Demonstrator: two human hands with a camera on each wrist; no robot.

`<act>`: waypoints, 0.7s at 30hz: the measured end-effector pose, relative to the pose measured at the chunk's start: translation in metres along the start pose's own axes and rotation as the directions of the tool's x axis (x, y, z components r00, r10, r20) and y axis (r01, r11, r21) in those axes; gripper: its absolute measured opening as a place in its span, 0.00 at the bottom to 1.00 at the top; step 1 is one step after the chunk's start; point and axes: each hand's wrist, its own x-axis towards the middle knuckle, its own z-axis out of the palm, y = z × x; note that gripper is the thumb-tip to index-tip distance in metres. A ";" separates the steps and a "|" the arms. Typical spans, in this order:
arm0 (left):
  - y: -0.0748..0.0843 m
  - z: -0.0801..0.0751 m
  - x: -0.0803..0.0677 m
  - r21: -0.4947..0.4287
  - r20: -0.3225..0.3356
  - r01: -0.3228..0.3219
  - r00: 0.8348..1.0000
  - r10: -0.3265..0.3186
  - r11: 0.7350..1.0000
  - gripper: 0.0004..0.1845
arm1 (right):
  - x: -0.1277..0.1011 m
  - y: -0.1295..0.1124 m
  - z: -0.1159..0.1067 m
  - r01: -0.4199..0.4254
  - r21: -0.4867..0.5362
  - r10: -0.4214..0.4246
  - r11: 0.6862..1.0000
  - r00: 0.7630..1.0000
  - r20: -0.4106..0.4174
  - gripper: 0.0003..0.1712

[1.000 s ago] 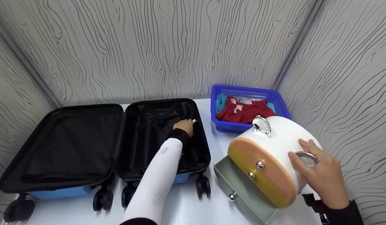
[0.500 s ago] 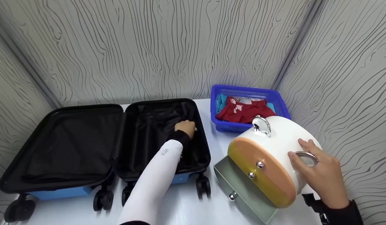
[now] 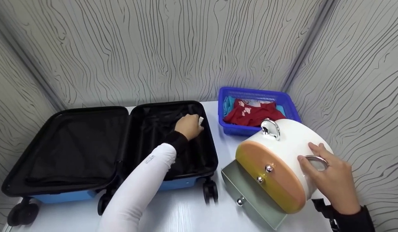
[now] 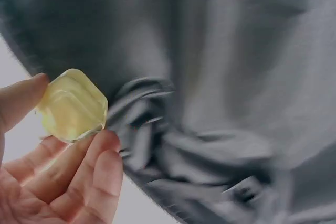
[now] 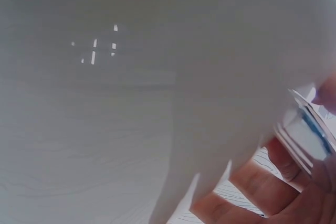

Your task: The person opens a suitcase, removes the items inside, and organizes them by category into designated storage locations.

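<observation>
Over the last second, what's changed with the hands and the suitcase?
The left hand has lifted slightly and moved toward the suitcase's far rim, still pinching the small pale yellow square piece over the black lining. The open suitcase barely shifted in view. The right hand stays on the white box's metal ring; the blue basket is unchanged.

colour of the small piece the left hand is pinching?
Pale translucent yellow piece, pinched by the left hand; clearest in the left wrist view.
</observation>
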 end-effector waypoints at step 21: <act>0.161 -0.033 -0.136 0.160 0.254 -0.637 0.765 0.592 0.754 0.05 | 0.002 0.001 0.000 -0.003 0.005 0.003 1.000 1.000 0.000 0.30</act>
